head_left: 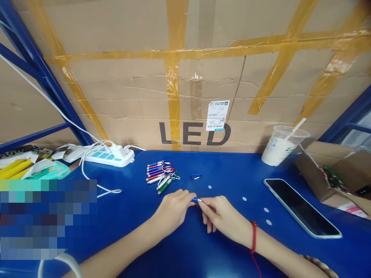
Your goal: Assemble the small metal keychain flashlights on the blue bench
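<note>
Between both hands is a small blue keychain flashlight (196, 200) with a silver end. My left hand (174, 206) is closed round its left part, hiding most of the barrel. The thumb and fingertips of my right hand (218, 212) pinch the silver end. Beyond the hands lies a blue carabiner clip (196, 177), apart from everything else. To its left rests a cluster of several keychain flashlights (159, 173) in red, blue, purple, silver and green, with clips at their right ends.
A white power strip (111, 155) with cables stands back left, near yellow and teal packets (46, 170). On the right are a phone (303, 208), a plastic cup with a straw (282, 146) and an open cardboard box (333, 173). A large taped carton (130, 96) closes off the back.
</note>
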`<state>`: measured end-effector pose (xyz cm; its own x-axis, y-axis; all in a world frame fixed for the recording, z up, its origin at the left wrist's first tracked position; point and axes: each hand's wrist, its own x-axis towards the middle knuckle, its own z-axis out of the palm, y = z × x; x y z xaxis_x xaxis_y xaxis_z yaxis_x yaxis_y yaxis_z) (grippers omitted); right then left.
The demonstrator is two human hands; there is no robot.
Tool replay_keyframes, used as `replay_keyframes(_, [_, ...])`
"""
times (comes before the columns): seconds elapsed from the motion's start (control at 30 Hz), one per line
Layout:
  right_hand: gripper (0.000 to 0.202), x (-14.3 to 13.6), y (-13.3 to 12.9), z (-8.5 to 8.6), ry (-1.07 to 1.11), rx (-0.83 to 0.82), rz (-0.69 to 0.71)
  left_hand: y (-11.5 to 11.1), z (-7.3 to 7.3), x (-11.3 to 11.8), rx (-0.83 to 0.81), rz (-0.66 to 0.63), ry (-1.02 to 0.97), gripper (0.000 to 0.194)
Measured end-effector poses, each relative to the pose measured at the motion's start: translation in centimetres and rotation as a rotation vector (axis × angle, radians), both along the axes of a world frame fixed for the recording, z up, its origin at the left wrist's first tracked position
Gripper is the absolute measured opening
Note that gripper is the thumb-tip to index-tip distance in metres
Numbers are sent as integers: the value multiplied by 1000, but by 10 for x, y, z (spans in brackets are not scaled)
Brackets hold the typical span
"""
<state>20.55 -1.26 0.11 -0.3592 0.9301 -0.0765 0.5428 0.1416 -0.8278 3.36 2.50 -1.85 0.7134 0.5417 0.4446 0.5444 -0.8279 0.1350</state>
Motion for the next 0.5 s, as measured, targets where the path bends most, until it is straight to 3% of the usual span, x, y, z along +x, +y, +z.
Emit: replay_keyframes(0.5, [53, 2, 0, 5, 80, -29, 6, 7, 8, -4, 50, -77, -14, 28])
